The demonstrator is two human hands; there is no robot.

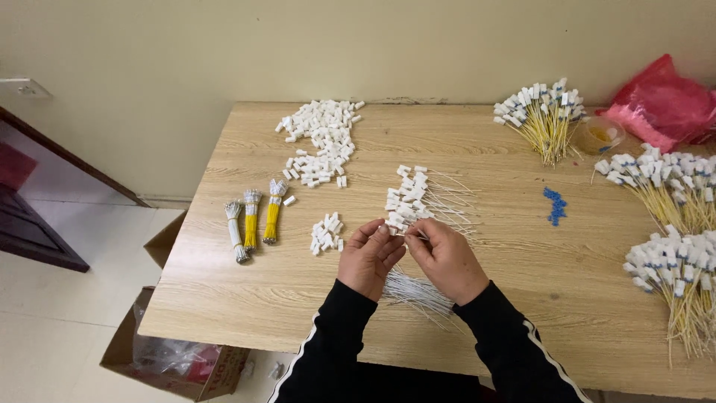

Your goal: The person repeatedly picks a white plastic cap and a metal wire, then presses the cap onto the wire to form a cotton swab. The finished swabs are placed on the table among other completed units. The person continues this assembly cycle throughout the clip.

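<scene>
**A:** What do I see the hands doing?

**B:** I see both hands in the middle of the frame, close together. The left hand [367, 257] is curled, with its fingertips pinched near a small white plug [393, 224]. The right hand [446, 257] is curled too, and pinches a thin white wire [415, 236]. The fingertips almost touch, so I think the wire end and the plug meet right there.

**A:** Why so close to the face?

**B:** The parts are tiny. I think holding them up just above the table [522, 298] helps the eyes and fingers line them up.

**A:** Where do the wires come from?

**B:** A loose bunch of white wires [418, 292] lies under the wrists, at the lower middle. It is an easy reach.

**A:** And the plugs?

**B:** A little heap of plugs [327, 233] sits just left of the left hand. A big pile of plugs [321, 142] is at the upper middle left, farther back.

**A:** What lies above the hands?

**B:** White wires with plugs on them [418, 198], laid side by side, plugs all at one end. That looks like a neat done pile.

**A:** Anything else?

**B:** Three tied bundles [253, 220] lie at the left. Yellow wire bunches [544, 119] with white and blue tops fan out at the upper right and right edge. Blue bits [554, 205] sit in between, and a red bag [660, 104] is in the upper right corner.
</scene>
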